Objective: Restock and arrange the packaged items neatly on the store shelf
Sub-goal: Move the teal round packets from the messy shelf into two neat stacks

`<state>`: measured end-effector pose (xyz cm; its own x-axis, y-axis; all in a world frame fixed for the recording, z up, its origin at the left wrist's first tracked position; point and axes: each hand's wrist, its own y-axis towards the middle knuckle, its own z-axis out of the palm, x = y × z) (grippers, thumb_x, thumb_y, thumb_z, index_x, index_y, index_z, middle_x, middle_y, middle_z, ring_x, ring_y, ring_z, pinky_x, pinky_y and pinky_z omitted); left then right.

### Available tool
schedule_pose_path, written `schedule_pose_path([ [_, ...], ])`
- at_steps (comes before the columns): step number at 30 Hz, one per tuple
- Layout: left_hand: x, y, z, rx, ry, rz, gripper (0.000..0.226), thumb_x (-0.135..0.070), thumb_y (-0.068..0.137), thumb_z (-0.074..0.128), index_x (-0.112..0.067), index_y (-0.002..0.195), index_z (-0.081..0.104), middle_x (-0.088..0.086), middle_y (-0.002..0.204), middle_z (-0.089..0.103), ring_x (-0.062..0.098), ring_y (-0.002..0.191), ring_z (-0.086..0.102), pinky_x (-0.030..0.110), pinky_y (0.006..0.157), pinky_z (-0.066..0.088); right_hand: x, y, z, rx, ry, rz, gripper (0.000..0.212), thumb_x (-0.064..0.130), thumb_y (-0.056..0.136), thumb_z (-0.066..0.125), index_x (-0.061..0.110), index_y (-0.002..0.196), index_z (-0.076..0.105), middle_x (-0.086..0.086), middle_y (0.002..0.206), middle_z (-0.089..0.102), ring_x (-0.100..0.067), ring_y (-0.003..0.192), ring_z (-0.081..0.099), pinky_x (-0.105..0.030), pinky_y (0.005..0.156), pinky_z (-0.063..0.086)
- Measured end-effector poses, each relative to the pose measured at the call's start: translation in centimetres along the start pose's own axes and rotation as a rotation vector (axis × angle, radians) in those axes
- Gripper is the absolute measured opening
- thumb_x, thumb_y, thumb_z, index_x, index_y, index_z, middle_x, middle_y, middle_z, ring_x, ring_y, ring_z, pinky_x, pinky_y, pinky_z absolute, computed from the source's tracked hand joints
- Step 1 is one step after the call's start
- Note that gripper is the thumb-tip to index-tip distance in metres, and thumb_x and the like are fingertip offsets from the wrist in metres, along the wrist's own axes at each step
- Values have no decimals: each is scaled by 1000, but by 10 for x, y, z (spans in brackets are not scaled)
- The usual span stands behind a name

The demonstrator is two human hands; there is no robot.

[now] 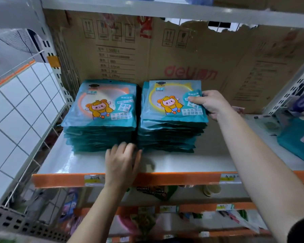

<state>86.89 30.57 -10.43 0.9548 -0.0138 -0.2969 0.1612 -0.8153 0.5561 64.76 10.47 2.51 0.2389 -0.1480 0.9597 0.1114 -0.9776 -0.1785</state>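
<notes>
Two stacks of teal mirror packets stand side by side on the grey shelf (174, 163). The left stack (100, 116) shows an orange ring on its top packet; the right stack (172, 116) shows a yellow ring. My right hand (209, 104) grips the right edge of the right stack's top packets, thumb on top and fingers underneath. My left hand (121, 160) lies with straight fingers against the front lower edge of the stacks, at the gap between them.
Flattened cardboard (182, 55) lines the back of the shelf. A wire grid panel (25, 106) closes the left side. More teal packets (298, 142) lie at the far right. An orange price rail (165, 178) runs along the front edge, with stocked shelves below.
</notes>
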Motion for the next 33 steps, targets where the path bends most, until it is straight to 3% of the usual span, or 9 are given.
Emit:
schedule_pose_path([
  [5,2,-7,11,99,122,-8,28,-33,88,50,-12,80,67,9,77,65,31,72,59,38,66,42,4,5,0,22,-193,-11,22,10,76,80,5,93,67,-7,85,73,-16,75,71,-33,67,58],
  [11,3,-9,16,81,130,-15,27,-33,88,49,-13,81,66,7,76,64,30,71,59,37,68,41,-5,6,8,-137,-237,-33,39,21,66,89,2,93,68,-8,84,72,-19,73,72,-40,71,60],
  [14,3,-9,16,99,137,-7,30,-34,90,45,-13,82,66,8,78,65,30,72,59,38,68,41,-10,4,8,-256,-508,-121,43,40,65,88,9,88,68,5,76,64,-6,65,60,-36,65,55],
  [17,0,-9,16,103,128,-3,30,-34,90,44,-13,81,65,8,76,64,31,71,59,38,68,40,-19,2,5,-257,-525,-139,54,49,71,81,9,104,67,1,88,63,-6,69,55,-29,55,46],
  [21,-14,-14,19,127,49,36,26,-33,92,45,-16,84,62,4,81,63,28,74,58,37,70,39,-43,-7,-1,-242,-311,-173,42,46,91,61,13,116,64,0,107,67,-7,83,60,-23,62,47],
  [24,-37,-14,25,203,-8,58,27,-37,93,42,-18,87,61,1,85,62,26,80,57,39,75,43,-75,-25,-16,-309,-219,-172,30,40,98,51,18,112,65,-3,108,69,-21,99,64,-45,88,54],
  [26,-55,-10,32,241,-24,101,23,-35,94,46,-19,91,61,1,88,63,25,83,57,39,76,43,-98,-42,-32,-330,-251,-160,22,36,97,52,21,108,66,-3,105,69,-22,100,64,-49,92,52],
  [28,-75,-4,40,282,-33,142,20,-34,95,49,-19,95,62,1,92,63,25,86,58,39,78,42,-120,-61,-51,-357,-278,-168,16,29,95,56,22,105,67,-1,101,70,-21,98,65,-47,91,52],
  [33,-146,8,60,358,-64,246,31,-38,97,37,-20,102,62,1,99,63,25,94,58,38,83,41,-155,-100,-113,-436,-465,-246,15,20,94,59,18,104,70,2,99,71,-11,88,63,-25,80,48],
])
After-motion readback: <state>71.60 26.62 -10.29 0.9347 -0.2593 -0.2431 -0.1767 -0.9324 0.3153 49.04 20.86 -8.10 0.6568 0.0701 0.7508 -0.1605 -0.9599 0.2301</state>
